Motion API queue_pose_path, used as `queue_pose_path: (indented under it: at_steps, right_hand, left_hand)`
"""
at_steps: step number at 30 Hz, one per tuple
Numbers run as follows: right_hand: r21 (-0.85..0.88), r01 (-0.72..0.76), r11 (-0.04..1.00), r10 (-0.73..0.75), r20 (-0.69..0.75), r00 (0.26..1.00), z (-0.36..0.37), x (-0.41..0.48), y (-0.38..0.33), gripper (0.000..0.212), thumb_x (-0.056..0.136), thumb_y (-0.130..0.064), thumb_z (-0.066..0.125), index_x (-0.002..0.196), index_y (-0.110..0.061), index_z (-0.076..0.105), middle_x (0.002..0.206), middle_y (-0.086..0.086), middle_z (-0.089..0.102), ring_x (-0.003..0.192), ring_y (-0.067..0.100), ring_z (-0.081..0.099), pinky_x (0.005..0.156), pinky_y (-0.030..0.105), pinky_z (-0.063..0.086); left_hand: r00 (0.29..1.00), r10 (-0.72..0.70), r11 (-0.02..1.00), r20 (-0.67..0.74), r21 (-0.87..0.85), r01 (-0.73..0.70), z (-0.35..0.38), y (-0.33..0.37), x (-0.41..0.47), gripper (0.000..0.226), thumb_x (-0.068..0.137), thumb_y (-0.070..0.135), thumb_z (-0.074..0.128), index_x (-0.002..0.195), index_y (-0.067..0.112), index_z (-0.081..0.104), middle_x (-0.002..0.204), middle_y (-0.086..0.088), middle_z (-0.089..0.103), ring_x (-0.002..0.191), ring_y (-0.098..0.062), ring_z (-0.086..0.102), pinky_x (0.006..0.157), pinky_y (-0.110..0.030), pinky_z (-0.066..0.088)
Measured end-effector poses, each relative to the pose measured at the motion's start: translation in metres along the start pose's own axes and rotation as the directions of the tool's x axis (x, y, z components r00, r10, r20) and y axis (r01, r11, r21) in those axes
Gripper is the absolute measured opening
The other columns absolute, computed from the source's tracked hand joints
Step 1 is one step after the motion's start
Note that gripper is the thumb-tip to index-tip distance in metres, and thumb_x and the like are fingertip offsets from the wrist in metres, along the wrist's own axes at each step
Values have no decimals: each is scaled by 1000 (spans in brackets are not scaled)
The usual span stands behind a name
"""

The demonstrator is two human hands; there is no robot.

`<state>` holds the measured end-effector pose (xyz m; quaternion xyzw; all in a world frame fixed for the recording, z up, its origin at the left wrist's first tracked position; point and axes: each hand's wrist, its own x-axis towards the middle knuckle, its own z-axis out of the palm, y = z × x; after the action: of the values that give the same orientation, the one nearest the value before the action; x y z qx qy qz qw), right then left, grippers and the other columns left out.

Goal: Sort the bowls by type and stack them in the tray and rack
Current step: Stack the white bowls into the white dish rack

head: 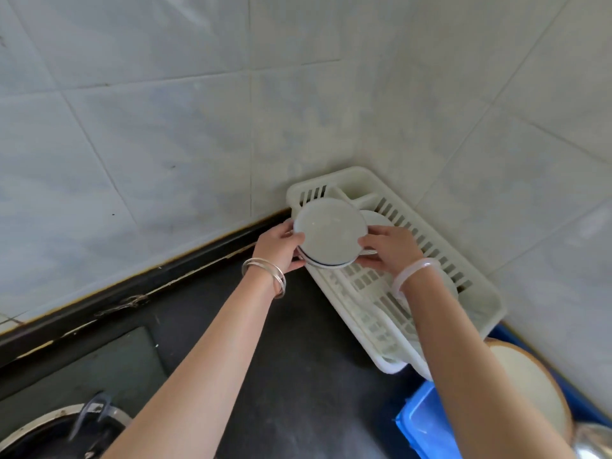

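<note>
Over the white rack [463,286] corner | left hand [281,248] and right hand [387,248] are gripping the white bowl stack [329,233] by its rims | sorting is looking partway: another bowl [376,217] is waiting behind; blue tray [420,422] is nearby.

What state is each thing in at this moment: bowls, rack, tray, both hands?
Stack of white bowls: upside down, held over the rack's far end.
Left hand: grip shut on the stack's left rim.
Right hand: grip shut on its right rim.
White rack: on the counter, in the corner.
Blue tray: partly hidden.
</note>
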<state>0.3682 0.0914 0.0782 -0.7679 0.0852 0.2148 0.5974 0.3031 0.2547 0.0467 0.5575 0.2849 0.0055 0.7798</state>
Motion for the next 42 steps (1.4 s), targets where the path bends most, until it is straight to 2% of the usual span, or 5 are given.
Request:
queue_pose_path:
  at_steps: [7, 13, 20, 30, 42]
  right_hand:
    - [115, -86, 990, 99, -114, 989, -53, 4, 28, 34, 86, 7, 54, 119, 2, 59, 103, 17, 65, 86, 25, 63, 76, 34, 55]
    - [254, -217, 943, 251, -107, 962, -63, 22, 65, 41, 90, 5, 52, 130, 4, 48, 122, 23, 59, 78, 24, 62, 94, 43, 51]
    - [203, -252, 946, 284, -152, 947, -62, 33, 97, 32, 84, 3, 61, 116, 3, 60, 78, 11, 65, 70, 24, 66, 83, 39, 56]
    - [88, -284, 955, 296, -190, 936, -59, 32, 116, 31, 85, -7, 65, 116, -5, 63, 78, 4, 66, 67, 14, 65, 68, 22, 56]
    - [187, -354, 917, 380, -131, 916, -57, 19, 110, 11, 91, -29, 57, 94, -18, 59, 102, 6, 64, 85, 20, 63, 73, 31, 52]
  left_hand:
    - [981, -152, 953, 121, 279, 113, 65, -7, 28, 43, 90, -7, 46, 131, 7, 49, 131, -22, 52, 110, -32, 53, 85, -37, 50]
    - [953, -270, 762, 139, 635, 123, 88, -19, 62, 40, 88, -8, 48, 128, -7, 47, 98, -16, 54, 95, -26, 49, 89, -37, 48]
    - [940, -323, 420, 105, 907, 43, 103, -26, 86, 34, 88, -1, 52, 122, 0, 55, 123, -16, 61, 100, -26, 60, 92, -33, 50]
    - [876, -478, 205, 59, 978, 47, 113, -35, 104, 38, 93, 1, 45, 130, -5, 45, 130, -16, 58, 121, -27, 55, 105, -38, 42]
    - [934, -330, 632, 139, 767, 109, 114, -37, 96, 34, 90, 6, 51, 123, 0, 51, 123, -20, 55, 113, -35, 54, 86, -39, 46]
